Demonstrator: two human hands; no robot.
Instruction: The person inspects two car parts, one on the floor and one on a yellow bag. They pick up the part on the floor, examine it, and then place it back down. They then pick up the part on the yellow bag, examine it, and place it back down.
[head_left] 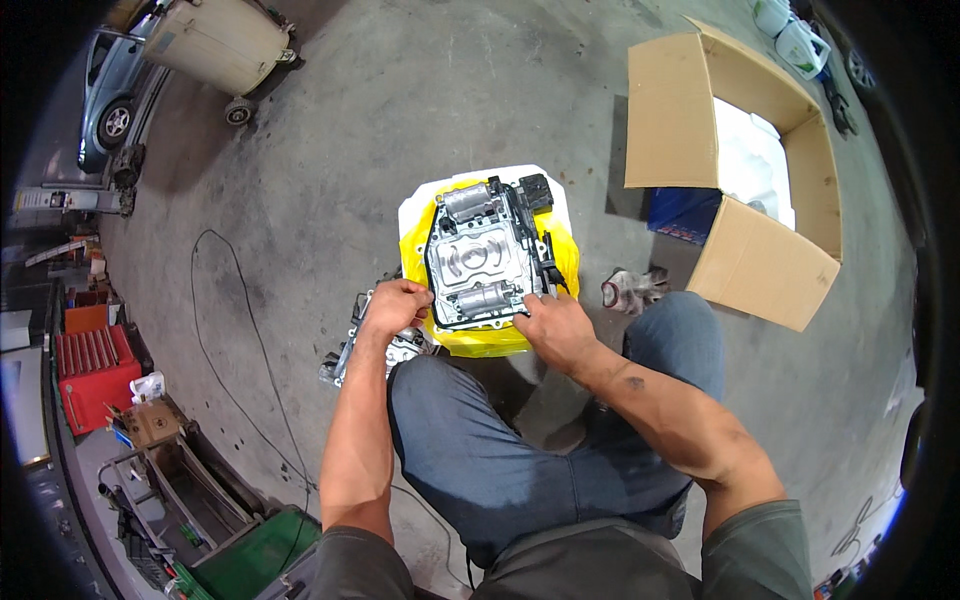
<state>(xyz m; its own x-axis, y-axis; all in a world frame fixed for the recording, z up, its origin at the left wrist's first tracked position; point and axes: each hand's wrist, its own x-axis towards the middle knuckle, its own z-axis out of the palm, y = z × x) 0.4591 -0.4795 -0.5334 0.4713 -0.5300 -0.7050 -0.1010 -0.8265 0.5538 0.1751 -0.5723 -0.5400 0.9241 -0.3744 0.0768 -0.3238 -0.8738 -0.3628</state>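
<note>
A silver transmission valve body (478, 255) with a black gasket edge and a black connector block lies flat on yellow plastic sheeting (480, 345) in front of me. White padding (412, 213) shows around and under the sheeting. My left hand (398, 307) has its fingers pinched at the unit's lower left edge. At the lower right corner, my right hand (556, 327) is closed with thumb and fingers on the edge. Both fingertips are partly hidden. A second metal unit (405, 350) sits lower on the left, partly behind my left forearm.
An open cardboard box (770, 255) with white foam (752, 165) stands at the right. A crumpled glove or rag (633, 290) lies near my knee. A black cable (265, 350) loops over the floor at left, near a red tool chest (97, 378). A wheeled bin (215, 45) stands far left.
</note>
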